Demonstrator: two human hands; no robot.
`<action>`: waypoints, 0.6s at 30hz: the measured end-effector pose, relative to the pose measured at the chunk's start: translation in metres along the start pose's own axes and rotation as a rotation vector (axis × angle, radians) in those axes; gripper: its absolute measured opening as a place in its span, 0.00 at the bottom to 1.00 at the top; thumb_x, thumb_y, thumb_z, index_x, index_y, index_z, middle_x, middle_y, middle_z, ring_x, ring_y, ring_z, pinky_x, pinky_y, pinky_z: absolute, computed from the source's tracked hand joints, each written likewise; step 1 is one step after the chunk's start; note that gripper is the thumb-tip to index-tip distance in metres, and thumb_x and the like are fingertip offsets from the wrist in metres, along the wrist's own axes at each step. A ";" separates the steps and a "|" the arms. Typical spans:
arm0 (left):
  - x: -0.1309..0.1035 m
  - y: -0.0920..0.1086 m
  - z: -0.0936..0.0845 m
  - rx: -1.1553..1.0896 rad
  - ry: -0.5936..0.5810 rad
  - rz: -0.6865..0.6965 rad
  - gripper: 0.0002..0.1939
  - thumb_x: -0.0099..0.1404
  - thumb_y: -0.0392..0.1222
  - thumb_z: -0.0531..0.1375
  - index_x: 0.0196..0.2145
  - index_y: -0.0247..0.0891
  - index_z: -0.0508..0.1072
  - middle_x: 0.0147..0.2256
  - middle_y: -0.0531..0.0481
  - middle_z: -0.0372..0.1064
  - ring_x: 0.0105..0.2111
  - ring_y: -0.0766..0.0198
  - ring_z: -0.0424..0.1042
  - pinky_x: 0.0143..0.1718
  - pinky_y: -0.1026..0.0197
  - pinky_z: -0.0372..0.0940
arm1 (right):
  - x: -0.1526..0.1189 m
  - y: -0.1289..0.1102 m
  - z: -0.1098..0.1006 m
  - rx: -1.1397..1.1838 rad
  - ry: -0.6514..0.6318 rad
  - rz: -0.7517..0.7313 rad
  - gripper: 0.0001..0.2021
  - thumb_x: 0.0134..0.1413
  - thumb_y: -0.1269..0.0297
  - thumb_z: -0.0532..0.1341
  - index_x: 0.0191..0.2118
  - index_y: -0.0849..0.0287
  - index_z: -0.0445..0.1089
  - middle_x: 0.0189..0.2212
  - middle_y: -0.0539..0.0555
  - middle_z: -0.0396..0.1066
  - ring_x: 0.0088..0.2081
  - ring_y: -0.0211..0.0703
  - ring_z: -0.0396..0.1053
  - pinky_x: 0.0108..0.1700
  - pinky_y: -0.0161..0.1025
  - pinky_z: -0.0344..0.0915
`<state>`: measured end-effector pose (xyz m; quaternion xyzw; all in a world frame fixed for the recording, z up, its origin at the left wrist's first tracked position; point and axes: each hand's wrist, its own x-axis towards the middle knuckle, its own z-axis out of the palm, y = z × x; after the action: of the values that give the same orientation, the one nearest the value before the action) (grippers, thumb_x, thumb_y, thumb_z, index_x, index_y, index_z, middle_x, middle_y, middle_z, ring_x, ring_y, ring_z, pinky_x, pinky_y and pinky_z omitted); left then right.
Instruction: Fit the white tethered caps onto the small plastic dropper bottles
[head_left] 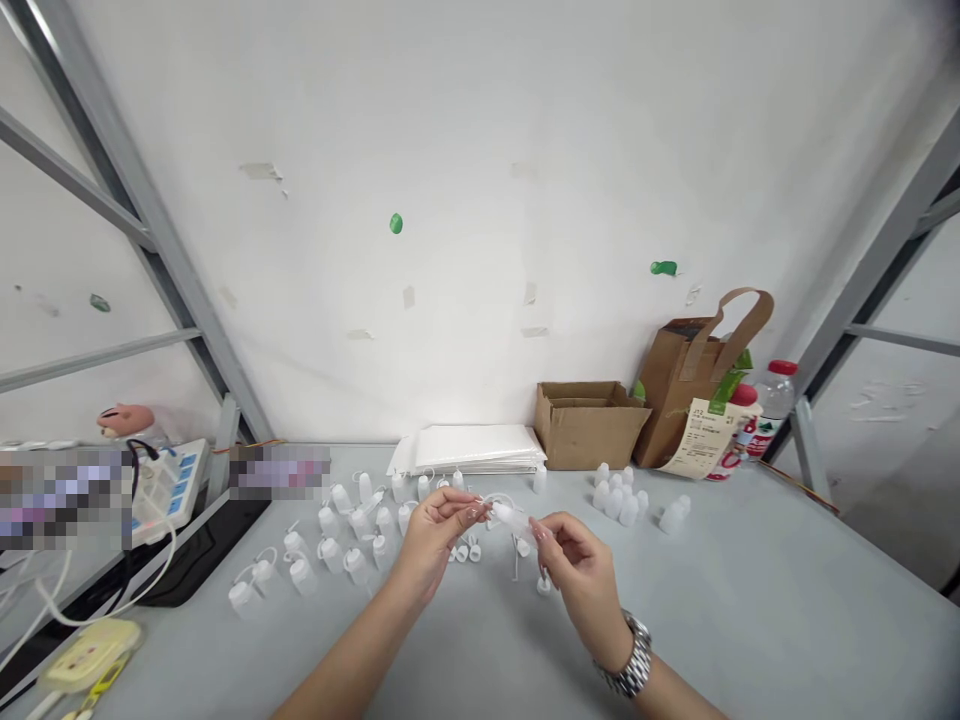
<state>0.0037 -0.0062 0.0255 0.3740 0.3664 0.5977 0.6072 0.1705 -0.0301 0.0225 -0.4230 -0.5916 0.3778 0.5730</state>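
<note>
Centrally, a small bottle, whitish and translucent, is held above the bench between the two hands, lying at a tilt with its lower end toward the right hand. The left hand pinches the neck end between thumb and fingertips; whether these grip the neck itself or a cap is too small to tell. The right hand pinches the opposite end, thumb and finger closed on the body. A thin white loop arches just beside the left fingertips.

Judged by its look, the bottle is soft plastic, very light and apparently empty: it should dent under a hard squeeze, turn easily on its smooth wall, and is unlikely to break. The body is best taken low, with light, even pressure from the right hand; the neck end, probably stiffer, suits a firm pinch by the left. The loop appears thin and flexible, liable to catch on a finger, and is best kept clear of the grip.

Left of the left hand stand many looped bottles; beyond and to the right of the right hand, bottles without visible loops. Loose caps lie between the hands.
</note>
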 end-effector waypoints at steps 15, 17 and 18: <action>0.000 0.002 0.001 0.036 0.047 -0.036 0.14 0.40 0.38 0.70 0.27 0.35 0.74 0.27 0.51 0.77 0.31 0.66 0.74 0.38 0.66 0.64 | 0.000 0.003 0.001 -0.105 -0.036 0.017 0.15 0.52 0.54 0.57 0.24 0.59 0.65 0.17 0.46 0.57 0.22 0.35 0.56 0.25 0.32 0.56; 0.000 0.002 0.002 0.032 0.045 -0.028 0.14 0.40 0.39 0.70 0.27 0.36 0.74 0.27 0.51 0.77 0.31 0.66 0.74 0.39 0.65 0.65 | 0.000 0.003 0.001 -0.116 -0.029 0.001 0.14 0.52 0.54 0.57 0.24 0.60 0.65 0.18 0.47 0.58 0.22 0.35 0.56 0.25 0.32 0.56; 0.000 0.002 0.002 0.028 0.044 -0.022 0.14 0.40 0.39 0.70 0.27 0.36 0.74 0.27 0.51 0.77 0.31 0.66 0.74 0.39 0.65 0.65 | 0.000 0.003 0.001 -0.120 -0.027 -0.007 0.14 0.52 0.54 0.57 0.24 0.60 0.66 0.18 0.47 0.58 0.22 0.35 0.56 0.25 0.32 0.56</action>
<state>0.0042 -0.0058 0.0283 0.3652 0.3919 0.5938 0.6004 0.1700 -0.0290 0.0202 -0.4495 -0.6225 0.3453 0.5397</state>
